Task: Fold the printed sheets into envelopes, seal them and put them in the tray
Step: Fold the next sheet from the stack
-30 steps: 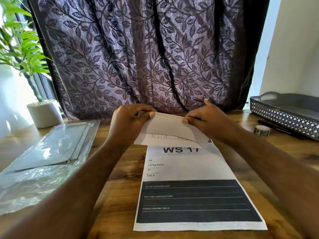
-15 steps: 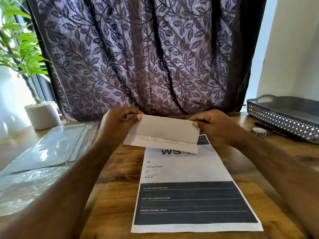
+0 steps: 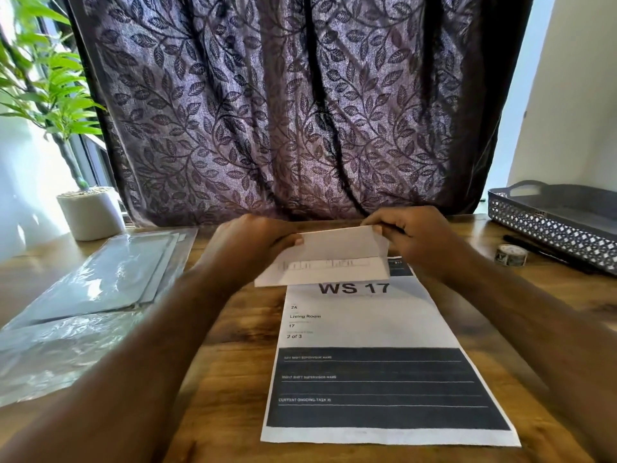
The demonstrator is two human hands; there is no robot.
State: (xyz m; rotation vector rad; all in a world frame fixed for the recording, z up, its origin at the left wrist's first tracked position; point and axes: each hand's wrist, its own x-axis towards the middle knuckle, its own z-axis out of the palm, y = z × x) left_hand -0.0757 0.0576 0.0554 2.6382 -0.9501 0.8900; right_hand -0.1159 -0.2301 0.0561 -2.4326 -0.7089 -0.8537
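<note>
Both hands, the left hand (image 3: 247, 245) and right hand (image 3: 414, 242), pinch the folded sheet (image 3: 330, 259) tight, just above the surface (image 3: 233, 329), and uneven pulling could make it crooked.

Both bare forearms stretched forward and angled inward, left hand (image 3: 247, 243) curled with thumb tip pressed forward, right hand (image 3: 414, 237) knuckles up, fingers (image 3: 379, 227) pinched closed, hands level, well apart
</note>
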